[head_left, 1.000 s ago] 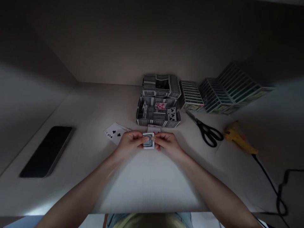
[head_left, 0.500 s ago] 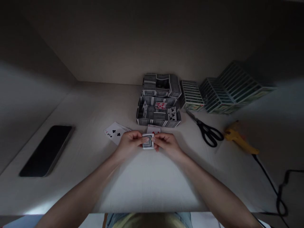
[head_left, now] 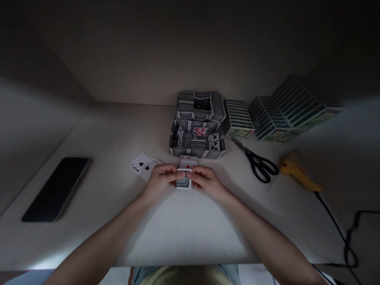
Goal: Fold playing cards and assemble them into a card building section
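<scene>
Left hand (head_left: 162, 180) and right hand (head_left: 207, 182) meet just in front of the card-built box (head_left: 196, 151), both pinching one small face-down playing card (head_left: 183, 182). Risk: uneven pressure may crease or drop it. Right of the box, the glue gun (head_left: 298, 174), if hot, may scorch the surface (head_left: 184, 229). The card's face is hidden, and dim light blurs the finger placement.

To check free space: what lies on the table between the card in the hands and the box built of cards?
In the head view, a face-up card with red pips lies there, just beyond the held card.
</scene>
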`<act>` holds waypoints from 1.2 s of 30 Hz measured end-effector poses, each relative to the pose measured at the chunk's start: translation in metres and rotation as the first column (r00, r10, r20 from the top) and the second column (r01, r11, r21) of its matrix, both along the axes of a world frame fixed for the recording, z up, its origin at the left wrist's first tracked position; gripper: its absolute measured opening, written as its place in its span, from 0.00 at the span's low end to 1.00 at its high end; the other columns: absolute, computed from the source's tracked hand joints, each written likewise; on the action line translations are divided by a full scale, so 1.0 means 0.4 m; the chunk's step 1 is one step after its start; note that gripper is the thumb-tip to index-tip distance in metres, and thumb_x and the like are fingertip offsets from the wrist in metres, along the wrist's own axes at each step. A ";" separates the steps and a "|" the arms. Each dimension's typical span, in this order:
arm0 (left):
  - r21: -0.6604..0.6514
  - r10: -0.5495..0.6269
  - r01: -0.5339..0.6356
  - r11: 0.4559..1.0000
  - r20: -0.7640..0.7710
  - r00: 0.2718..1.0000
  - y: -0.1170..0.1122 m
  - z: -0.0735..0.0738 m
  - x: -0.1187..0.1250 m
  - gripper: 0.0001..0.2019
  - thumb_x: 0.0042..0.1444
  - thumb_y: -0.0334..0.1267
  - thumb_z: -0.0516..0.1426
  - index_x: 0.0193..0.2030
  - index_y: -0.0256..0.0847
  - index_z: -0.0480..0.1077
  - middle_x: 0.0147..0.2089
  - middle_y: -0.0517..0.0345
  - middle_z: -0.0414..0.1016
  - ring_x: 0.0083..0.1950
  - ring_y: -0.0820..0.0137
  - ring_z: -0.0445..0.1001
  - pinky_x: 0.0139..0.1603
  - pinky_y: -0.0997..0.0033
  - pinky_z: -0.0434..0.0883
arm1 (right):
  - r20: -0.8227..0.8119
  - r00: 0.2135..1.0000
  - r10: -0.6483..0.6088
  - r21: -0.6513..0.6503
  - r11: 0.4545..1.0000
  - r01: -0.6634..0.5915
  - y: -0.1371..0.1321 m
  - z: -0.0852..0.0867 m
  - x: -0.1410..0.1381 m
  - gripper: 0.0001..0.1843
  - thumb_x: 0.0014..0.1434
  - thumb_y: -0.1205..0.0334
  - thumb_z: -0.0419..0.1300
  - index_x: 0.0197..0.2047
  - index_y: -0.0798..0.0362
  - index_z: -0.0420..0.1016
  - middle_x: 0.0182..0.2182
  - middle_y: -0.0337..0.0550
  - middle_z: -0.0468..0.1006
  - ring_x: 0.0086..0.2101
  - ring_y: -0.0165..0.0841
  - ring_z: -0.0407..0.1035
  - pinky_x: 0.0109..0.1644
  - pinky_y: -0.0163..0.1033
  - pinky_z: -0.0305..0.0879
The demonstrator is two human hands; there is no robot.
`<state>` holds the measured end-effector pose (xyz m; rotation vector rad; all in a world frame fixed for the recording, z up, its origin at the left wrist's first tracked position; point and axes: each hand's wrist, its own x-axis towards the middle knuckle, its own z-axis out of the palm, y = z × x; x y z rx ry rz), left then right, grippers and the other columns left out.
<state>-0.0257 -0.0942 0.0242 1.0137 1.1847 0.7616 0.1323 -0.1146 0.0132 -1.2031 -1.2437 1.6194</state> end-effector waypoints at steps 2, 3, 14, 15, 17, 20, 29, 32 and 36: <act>0.029 0.004 -0.004 1.000 0.000 1.000 -0.001 -0.003 0.001 0.16 0.37 0.42 0.63 0.16 0.35 0.61 0.16 0.65 0.59 0.20 0.79 0.58 0.21 0.77 0.55 | -0.017 1.000 -0.005 -0.024 1.000 0.005 -0.001 0.002 0.000 0.19 0.48 0.48 0.58 0.20 0.55 0.63 0.13 0.31 0.60 0.16 0.22 0.53 0.19 0.30 0.47; 0.051 0.007 -0.007 0.999 0.000 1.000 -0.002 -0.006 0.002 0.16 0.39 0.43 0.62 0.16 0.35 0.60 0.16 0.65 0.57 0.20 0.79 0.56 0.20 0.77 0.54 | -0.021 1.000 -0.009 -0.024 1.000 0.009 -0.001 0.002 -0.001 0.19 0.48 0.48 0.58 0.20 0.55 0.63 0.13 0.31 0.60 0.16 0.22 0.53 0.19 0.30 0.47; 0.276 0.139 -0.110 0.955 -0.089 0.986 -0.031 -0.022 0.026 0.19 0.48 0.46 0.54 0.17 0.39 0.52 0.18 0.65 0.49 0.22 0.77 0.50 0.21 0.76 0.51 | 0.077 0.997 -0.031 0.071 0.997 0.025 -0.009 -0.003 -0.011 0.19 0.47 0.49 0.59 0.18 0.56 0.68 0.13 0.34 0.62 0.16 0.22 0.53 0.19 0.30 0.47; 0.286 0.139 -0.107 0.952 -0.095 0.986 -0.033 -0.022 0.026 0.19 0.49 0.46 0.54 0.17 0.39 0.51 0.19 0.65 0.48 0.22 0.77 0.50 0.21 0.76 0.51 | 0.074 0.997 -0.032 0.065 0.998 0.027 -0.009 -0.004 -0.010 0.18 0.47 0.49 0.59 0.18 0.56 0.68 0.13 0.34 0.62 0.16 0.22 0.53 0.19 0.30 0.47; 0.299 0.123 -0.085 0.950 -0.109 0.986 -0.034 -0.023 0.025 0.19 0.50 0.46 0.53 0.18 0.39 0.51 0.19 0.65 0.49 0.22 0.77 0.51 0.22 0.76 0.52 | 0.058 0.998 -0.033 0.057 0.998 0.030 -0.009 -0.006 -0.008 0.18 0.47 0.50 0.60 0.18 0.56 0.69 0.13 0.34 0.62 0.16 0.22 0.53 0.19 0.31 0.47; 0.304 0.102 -0.059 0.951 -0.127 0.987 -0.034 -0.025 0.024 0.18 0.51 0.45 0.52 0.18 0.39 0.52 0.19 0.65 0.49 0.22 0.77 0.51 0.22 0.77 0.52 | 0.034 0.999 -0.020 0.057 0.998 0.018 -0.009 -0.011 -0.005 0.17 0.48 0.51 0.59 0.18 0.56 0.70 0.12 0.34 0.62 0.16 0.22 0.53 0.19 0.31 0.48; 0.347 0.090 -0.023 0.938 -0.178 0.980 -0.032 -0.018 0.022 0.17 0.51 0.44 0.53 0.17 0.38 0.56 0.18 0.65 0.52 0.22 0.78 0.52 0.21 0.77 0.53 | -0.008 0.999 -0.039 0.009 0.999 0.040 -0.006 -0.006 -0.003 0.17 0.46 0.51 0.61 0.18 0.57 0.71 0.12 0.34 0.63 0.15 0.22 0.53 0.18 0.31 0.48; 0.366 0.071 0.007 0.931 -0.199 0.977 -0.030 -0.019 0.020 0.14 0.52 0.44 0.52 0.21 0.37 0.62 0.20 0.64 0.58 0.24 0.77 0.56 0.24 0.77 0.56 | -0.036 0.998 -0.054 0.003 0.999 0.054 -0.005 -0.005 0.001 0.16 0.47 0.52 0.61 0.19 0.57 0.71 0.12 0.34 0.63 0.15 0.22 0.53 0.18 0.31 0.48; 0.370 0.068 0.008 0.929 -0.191 0.979 -0.028 -0.021 0.021 0.16 0.54 0.46 0.51 0.22 0.37 0.62 0.20 0.64 0.59 0.24 0.77 0.58 0.23 0.78 0.57 | -0.066 0.993 -0.100 -0.009 0.995 0.100 -0.003 -0.002 0.006 0.16 0.46 0.54 0.61 0.17 0.57 0.69 0.12 0.34 0.63 0.15 0.22 0.53 0.17 0.31 0.47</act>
